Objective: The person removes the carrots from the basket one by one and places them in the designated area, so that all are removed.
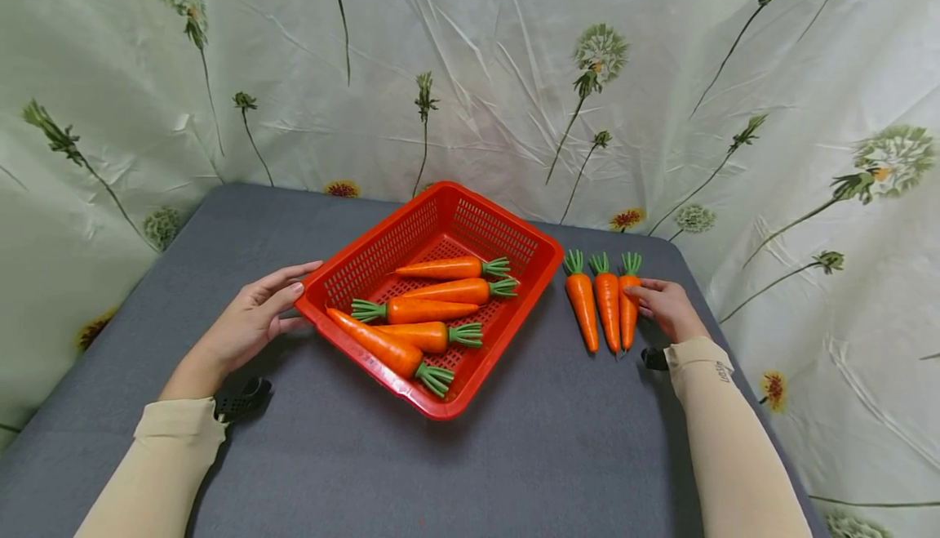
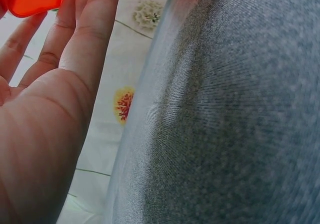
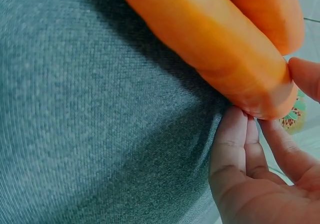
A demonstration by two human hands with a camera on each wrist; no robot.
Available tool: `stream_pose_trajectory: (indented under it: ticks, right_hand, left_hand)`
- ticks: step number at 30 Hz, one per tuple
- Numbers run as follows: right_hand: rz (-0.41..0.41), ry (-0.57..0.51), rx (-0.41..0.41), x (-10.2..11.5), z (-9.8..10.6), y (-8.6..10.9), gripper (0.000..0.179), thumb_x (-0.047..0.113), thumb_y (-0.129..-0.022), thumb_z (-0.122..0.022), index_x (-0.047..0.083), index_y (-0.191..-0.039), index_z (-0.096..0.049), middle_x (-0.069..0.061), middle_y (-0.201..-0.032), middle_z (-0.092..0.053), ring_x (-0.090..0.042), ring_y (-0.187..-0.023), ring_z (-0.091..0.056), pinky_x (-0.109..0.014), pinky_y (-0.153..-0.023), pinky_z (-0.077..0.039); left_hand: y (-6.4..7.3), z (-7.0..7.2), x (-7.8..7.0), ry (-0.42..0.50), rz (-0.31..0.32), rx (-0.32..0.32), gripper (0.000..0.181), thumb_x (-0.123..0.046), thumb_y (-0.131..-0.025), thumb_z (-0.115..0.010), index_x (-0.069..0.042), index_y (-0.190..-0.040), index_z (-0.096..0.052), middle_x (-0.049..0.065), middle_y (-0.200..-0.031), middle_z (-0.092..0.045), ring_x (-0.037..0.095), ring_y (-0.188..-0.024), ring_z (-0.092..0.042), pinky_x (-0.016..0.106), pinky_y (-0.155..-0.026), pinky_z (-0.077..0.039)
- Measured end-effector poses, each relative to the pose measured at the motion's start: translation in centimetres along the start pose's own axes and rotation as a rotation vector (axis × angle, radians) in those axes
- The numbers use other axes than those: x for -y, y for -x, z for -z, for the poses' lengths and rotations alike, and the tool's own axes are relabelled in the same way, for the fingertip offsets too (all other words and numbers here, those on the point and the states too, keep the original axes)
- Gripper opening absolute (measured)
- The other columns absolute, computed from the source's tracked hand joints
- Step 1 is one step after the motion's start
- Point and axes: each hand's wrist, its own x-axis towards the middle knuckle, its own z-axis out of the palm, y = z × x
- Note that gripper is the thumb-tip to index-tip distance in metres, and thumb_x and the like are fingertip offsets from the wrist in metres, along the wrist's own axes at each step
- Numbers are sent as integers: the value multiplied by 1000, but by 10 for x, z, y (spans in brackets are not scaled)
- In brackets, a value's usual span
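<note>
A red plastic basket (image 1: 385, 248) sits at an angle mid-table with several orange, green-topped carrots (image 1: 435, 290) inside. My left hand (image 1: 246, 326) holds its left corner, thumb on the rim and fingers behind; the left wrist view shows the fingers (image 2: 92, 34) against the red edge. To the right of the basket, three carrots lie side by side, tops away from me. My right hand (image 1: 667, 309) pinches the rightmost carrot (image 1: 628, 317) near its top. In the right wrist view, thumb and fingertips (image 3: 232, 119) touch opposite sides of that carrot's thick end.
The other two carrots, a middle one (image 1: 607, 309) and a left one (image 1: 583, 313), lie close beside the pinched one. Grey cloth covers the table (image 1: 558, 464). A pale dandelion-print sheet (image 1: 485, 97) hangs behind and along both sides. Each wrist wears a small black device.
</note>
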Motion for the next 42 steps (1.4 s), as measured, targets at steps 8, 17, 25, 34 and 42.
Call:
stream_pose_trajectory:
  ticks: [8,17,25,34,42]
  right_hand:
    - [9,6,2,-1,-1,-3,75,30,-103,-55,-6,-157,-18,-26,-161,-27,-24,-130,-48,-11,-83,-50]
    - [-16,-9,21,1,1,0,75,29,-104,-52,-5,-158,-13,-23,-164,-19,-33,-147,-32,-35,-117,-39]
    - [-31,-13,28,3,1,1,76,30,-104,-53,-4,-159,-12,-23,-165,-17,-32,-145,-32,-39,-119,-36]
    - [-18,-3,21,2,3,3,79,31,-102,-56,-5,-158,-12,-25,-162,-20,-25,-128,-48,-37,-112,-45]
    - [4,-45,11,-2,1,0,77,26,-101,-60,-5,-157,-16,-24,-153,-31,4,-82,-58,-14,-76,-54]
  left_hand:
    - [0,-1,-1,-12,13,-14,50,-21,-108,-47,-9,-155,-37,-11,-143,-53,2,-122,-61,28,-86,-60]
    - [0,-1,0,-13,6,-10,49,-21,-107,-48,-10,-155,-38,-11,-143,-53,1,-121,-62,28,-86,-60]
    - [0,-1,0,-24,13,-19,49,-21,-108,-47,-9,-155,-37,-11,-143,-53,1,-121,-61,28,-86,-60]
    - [0,-1,0,-34,15,-24,49,-21,-108,-47,-9,-154,-37,-11,-143,-53,1,-121,-61,28,-86,-60]
    - [0,-2,0,-31,11,-18,50,-21,-108,-47,-8,-155,-37,-11,-143,-53,1,-121,-61,28,-86,-60]
